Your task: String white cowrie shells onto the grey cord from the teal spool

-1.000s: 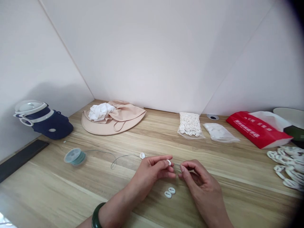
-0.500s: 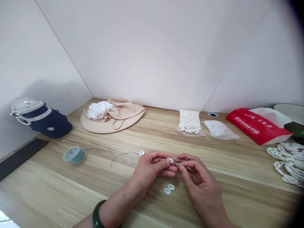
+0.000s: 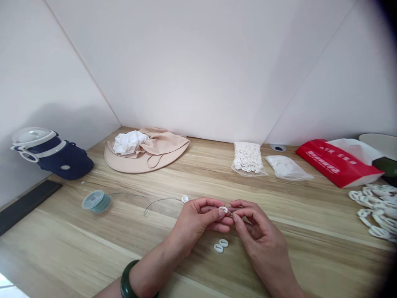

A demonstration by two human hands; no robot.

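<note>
Cowrie shell [image 3: 223, 209] pinched by left hand [image 3: 195, 219] fingers; right hand [image 3: 259, 225] fingers pinched beside; two shells [image 3: 221, 245] below.

White shell [image 3: 223, 210] partly hidden by the fingers [image 3: 211, 203]. Thin cord [image 3: 161, 200] too fine to be traced past the small shell [image 3: 185, 198]. Heap of shell rings [image 3: 374, 213] and dark green object [image 3: 387, 167] cut off by right edge.

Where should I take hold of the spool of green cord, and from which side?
Grip the spool of green cord around its round rim between thumb and fingers, probably coming from above on its left with the left hand. It lies low on the wooden table with a round face up, and the thin cord leaves rightward, so avoid that side.
</note>
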